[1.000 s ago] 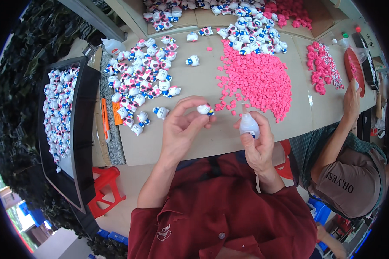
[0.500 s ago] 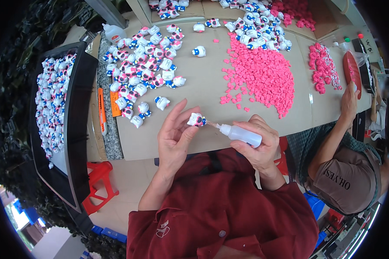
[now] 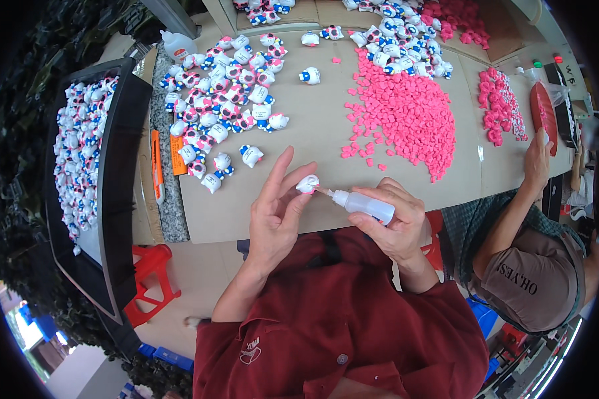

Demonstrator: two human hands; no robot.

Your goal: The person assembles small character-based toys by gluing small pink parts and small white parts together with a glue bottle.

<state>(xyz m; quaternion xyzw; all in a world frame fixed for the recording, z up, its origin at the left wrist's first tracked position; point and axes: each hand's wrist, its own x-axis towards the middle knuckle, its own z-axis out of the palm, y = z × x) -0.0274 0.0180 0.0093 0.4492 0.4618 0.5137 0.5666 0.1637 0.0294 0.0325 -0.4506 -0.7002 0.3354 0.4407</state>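
Observation:
Between thumb and fingers, my left hand (image 3: 274,209) pinches a small white cat figurine (image 3: 307,184), its white back or head side facing up. My right hand (image 3: 398,219) is wrapped around a translucent squeeze bottle (image 3: 367,207) lying nearly level, its thin nozzle pointing left. The nozzle tip meets or nearly meets the figurine's lower right side; contact is too small to tell. Beyond my left hand lies a loose figurine (image 3: 251,155) near a large group of figurines (image 3: 229,93) in white, blue and pink. Small pink pieces (image 3: 406,120) are heaped beyond my right hand.
A black tray (image 3: 125,126) full of figurines stands at the left, near an orange cutter (image 3: 157,166) and a white bottle (image 3: 178,45). More figurines (image 3: 406,43) pile up at the back. A co-worker (image 3: 529,266) sits at the right by a red dish (image 3: 544,110).
The figurine has turned in my left fingers, from its pink-and-dark face side to a plain white side. My right hand and the bottle have shifted slightly left.

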